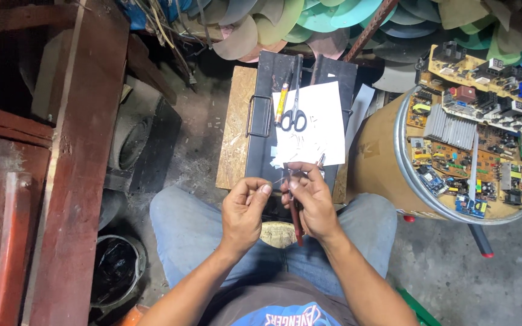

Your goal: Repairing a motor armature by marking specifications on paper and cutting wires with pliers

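My left hand [246, 208] is pinched shut on a thin wire or small part, too small to make out, held up over my knees. My right hand [312, 199] grips a slim red-handled tool [297, 224] whose handle hangs down below the fist and whose metal tip [320, 160] points up. Both hands meet just in front of a black metal box [261, 108] that carries a white sheet of paper [315, 130]. On the paper lie black-handled scissors [295, 115] and a yellow pen-like tool [281, 104].
A drum [382, 163] full of circuit boards [472, 121] stands at the right. Coloured fan blades [309, 24] are piled at the back. Red wooden beams [74, 169] and a dark bucket [116, 265] fill the left. A wooden board [234, 133] lies under the box.
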